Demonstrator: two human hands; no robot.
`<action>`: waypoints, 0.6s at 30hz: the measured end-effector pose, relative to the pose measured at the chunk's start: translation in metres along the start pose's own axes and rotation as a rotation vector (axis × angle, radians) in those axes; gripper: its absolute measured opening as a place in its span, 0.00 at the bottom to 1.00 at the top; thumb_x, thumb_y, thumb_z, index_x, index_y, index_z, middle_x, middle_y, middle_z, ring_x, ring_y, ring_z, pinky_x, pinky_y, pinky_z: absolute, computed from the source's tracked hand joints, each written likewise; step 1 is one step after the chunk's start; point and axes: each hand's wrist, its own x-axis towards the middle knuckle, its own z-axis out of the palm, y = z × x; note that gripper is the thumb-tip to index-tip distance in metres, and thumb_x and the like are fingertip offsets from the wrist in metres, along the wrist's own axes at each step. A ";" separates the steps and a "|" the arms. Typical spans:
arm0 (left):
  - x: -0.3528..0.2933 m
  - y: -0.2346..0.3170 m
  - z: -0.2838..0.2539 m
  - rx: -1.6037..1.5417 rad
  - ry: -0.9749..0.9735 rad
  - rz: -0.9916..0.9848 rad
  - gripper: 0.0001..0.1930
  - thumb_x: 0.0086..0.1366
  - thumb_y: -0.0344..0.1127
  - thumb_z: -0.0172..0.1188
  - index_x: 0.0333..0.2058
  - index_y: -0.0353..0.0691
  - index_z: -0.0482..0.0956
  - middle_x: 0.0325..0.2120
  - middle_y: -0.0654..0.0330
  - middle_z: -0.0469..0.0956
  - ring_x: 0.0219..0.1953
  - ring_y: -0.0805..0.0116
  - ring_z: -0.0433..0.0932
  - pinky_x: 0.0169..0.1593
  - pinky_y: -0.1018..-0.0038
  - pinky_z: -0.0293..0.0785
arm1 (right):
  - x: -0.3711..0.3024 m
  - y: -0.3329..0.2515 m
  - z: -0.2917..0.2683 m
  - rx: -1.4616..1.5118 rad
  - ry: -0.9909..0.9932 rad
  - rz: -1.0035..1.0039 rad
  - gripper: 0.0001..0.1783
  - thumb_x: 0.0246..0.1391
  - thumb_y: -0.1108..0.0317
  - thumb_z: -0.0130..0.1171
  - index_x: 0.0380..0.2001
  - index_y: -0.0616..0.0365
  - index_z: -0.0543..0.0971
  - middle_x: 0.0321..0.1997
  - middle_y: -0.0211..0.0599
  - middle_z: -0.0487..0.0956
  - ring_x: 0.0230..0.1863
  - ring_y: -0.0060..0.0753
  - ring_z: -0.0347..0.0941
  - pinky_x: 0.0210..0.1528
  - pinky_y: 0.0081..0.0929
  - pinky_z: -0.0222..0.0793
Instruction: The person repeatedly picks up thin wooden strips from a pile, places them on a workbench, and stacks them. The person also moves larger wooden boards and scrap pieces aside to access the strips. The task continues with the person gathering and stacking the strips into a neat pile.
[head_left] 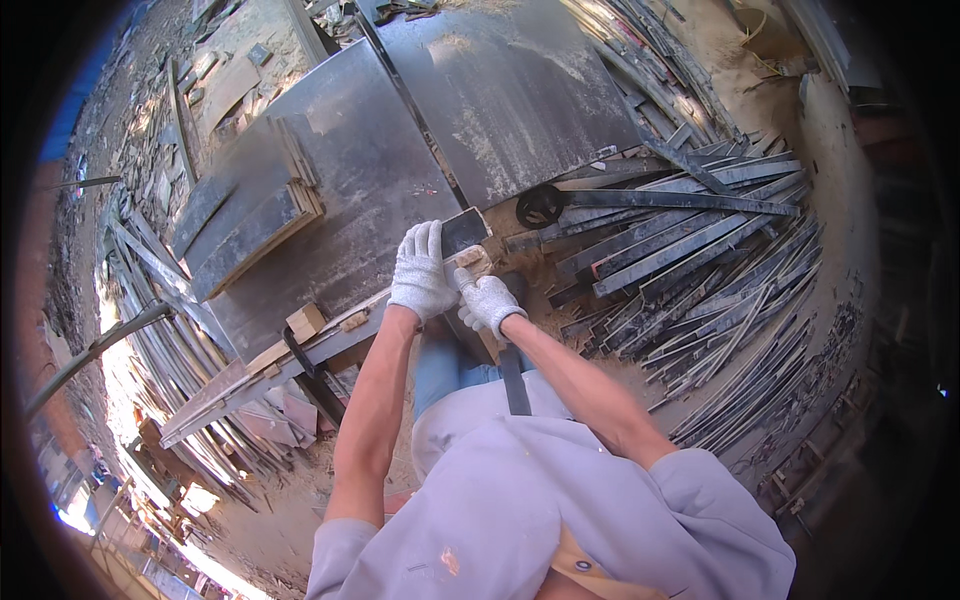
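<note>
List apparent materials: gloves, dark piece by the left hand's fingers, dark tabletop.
Gloves: knitted fabric, probably cotton; pale, matte, textured.
Dark piece: possibly coated plywood; smooth dark face, pale edge.
Tabletop: coated board or sheet metal, can't tell; dark, dusty, dull sheen.

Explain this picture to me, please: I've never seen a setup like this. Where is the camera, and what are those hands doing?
There is no robot here, just a person in pale work gloves. The camera sits on their head, looking down; its fisheye lens bends straight edges, and the person's own shirt fills the bottom.

In front is a broad, dark, dusty work surface. On it, to the left, lies a stack of dark boards, with a small wooden block near the closer edge. Long strips are piled to the right.

The left hand lies flat beside a small dark piece. The right hand is close by; its exact grip is hard to tell.
</note>
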 end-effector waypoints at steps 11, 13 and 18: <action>-0.002 -0.002 0.005 0.066 0.092 0.050 0.51 0.49 0.48 0.71 0.68 0.30 0.60 0.59 0.39 0.68 0.62 0.38 0.68 0.68 0.50 0.65 | 0.019 0.009 0.012 -0.020 0.061 -0.093 0.41 0.71 0.32 0.46 0.24 0.59 0.84 0.17 0.38 0.81 0.19 0.38 0.79 0.22 0.43 0.70; 0.001 0.004 0.003 0.072 0.092 0.060 0.51 0.49 0.49 0.72 0.68 0.30 0.60 0.59 0.39 0.68 0.62 0.38 0.68 0.68 0.50 0.65 | 0.045 0.021 0.014 -0.105 0.137 -0.184 0.41 0.71 0.32 0.46 0.27 0.60 0.86 0.18 0.39 0.81 0.19 0.38 0.80 0.22 0.43 0.71; -0.006 0.000 0.007 0.090 0.139 0.068 0.49 0.50 0.47 0.71 0.68 0.31 0.61 0.58 0.39 0.69 0.61 0.38 0.69 0.67 0.49 0.66 | 0.016 0.004 0.012 -0.092 0.063 -0.086 0.41 0.71 0.33 0.46 0.42 0.65 0.88 0.36 0.55 0.88 0.39 0.54 0.87 0.41 0.49 0.79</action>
